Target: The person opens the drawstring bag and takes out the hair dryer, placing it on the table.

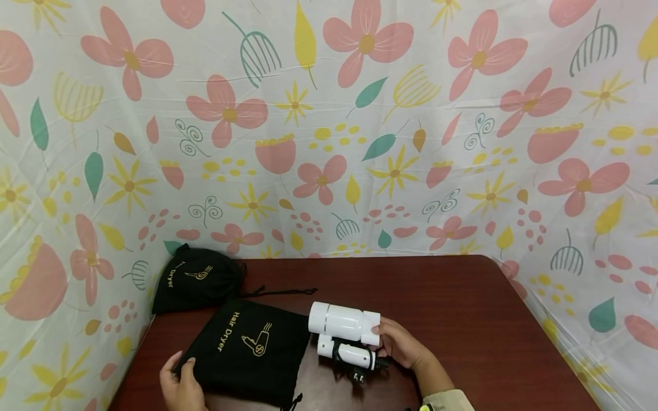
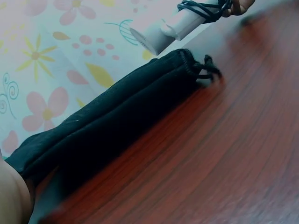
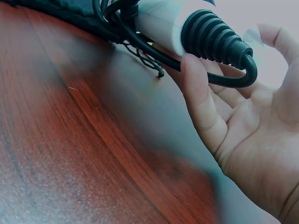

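Observation:
My right hand [image 1: 403,344] grips a white folding hair dryer [image 1: 339,322] by its right end. Its handle [image 1: 352,355] is folded alongside the barrel, with a black cord wound round it and a plug [image 1: 358,377] hanging below. In the right wrist view, fingers [image 3: 198,88] support the handle's end beside the ribbed black cord sleeve [image 3: 212,37]. At the left, my left hand [image 1: 182,383] pinches the corner of a flat black drawstring bag [image 1: 216,365] printed "Hair Dryer". Edge-on in the left wrist view, the bag [image 2: 107,109] looks thin, its knotted drawstring [image 2: 210,70] at the far end.
A second black "Hair Dryer" pouch [image 1: 205,285] lies behind the flat bag, its drawstring [image 1: 283,292] stretched out to the right. Everything is over a dark red wooden table [image 1: 462,319]. A flower-printed cloth [image 1: 319,114] hangs around the back and sides.

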A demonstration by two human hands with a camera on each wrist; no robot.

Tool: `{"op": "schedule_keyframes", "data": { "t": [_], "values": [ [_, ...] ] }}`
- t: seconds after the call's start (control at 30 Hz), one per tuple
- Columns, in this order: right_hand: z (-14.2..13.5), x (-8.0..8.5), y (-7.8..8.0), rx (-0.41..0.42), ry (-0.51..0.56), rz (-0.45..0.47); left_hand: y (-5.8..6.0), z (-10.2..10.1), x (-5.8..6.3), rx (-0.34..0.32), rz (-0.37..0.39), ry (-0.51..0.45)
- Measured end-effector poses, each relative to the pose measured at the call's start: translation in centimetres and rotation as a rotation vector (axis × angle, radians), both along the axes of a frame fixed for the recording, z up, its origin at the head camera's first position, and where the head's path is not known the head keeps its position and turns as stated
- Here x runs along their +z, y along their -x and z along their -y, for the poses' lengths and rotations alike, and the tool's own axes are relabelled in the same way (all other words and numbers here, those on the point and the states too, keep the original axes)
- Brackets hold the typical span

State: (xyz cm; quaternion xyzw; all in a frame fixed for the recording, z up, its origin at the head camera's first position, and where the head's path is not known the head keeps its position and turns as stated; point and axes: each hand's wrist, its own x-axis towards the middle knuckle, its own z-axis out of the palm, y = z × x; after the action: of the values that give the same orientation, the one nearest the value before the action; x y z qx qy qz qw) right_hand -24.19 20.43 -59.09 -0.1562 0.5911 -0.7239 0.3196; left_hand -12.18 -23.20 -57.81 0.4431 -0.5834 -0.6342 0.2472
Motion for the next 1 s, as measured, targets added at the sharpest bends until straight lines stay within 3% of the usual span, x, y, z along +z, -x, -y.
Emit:
{"op": "schedule_keyframes", "data": {
  "t": [0.17, 0.27, 0.5, 0.8, 1.0],
  "values": [
    [-0.1, -0.2, 0.1, -0.018, -0.007, -0.004, 0.0, 0.4, 0.7, 0.063, -0.148, 0.029],
    [-0.2, -0.2, 0.1, -0.02, -0.006, -0.009, 0.1, 0.7, 1.0, 0.078, -0.198, 0.046],
    [-0.2, 0.0, 0.1, -0.041, -0.003, -0.017, 0.2, 1.1, 1.3, 0.096, -0.152, 0.108],
    [-0.5, 0.1, 0.1, -0.061, 0.003, -0.031, 0.3, 0.2, 1.6, 0.15, -0.089, 0.412],
    [-0.8, -0.1, 0.1, -0.091, -0.006, -0.028, 0.4, -0.4, 1.8, 0.113, -0.109, 0.457]
  ]
}}
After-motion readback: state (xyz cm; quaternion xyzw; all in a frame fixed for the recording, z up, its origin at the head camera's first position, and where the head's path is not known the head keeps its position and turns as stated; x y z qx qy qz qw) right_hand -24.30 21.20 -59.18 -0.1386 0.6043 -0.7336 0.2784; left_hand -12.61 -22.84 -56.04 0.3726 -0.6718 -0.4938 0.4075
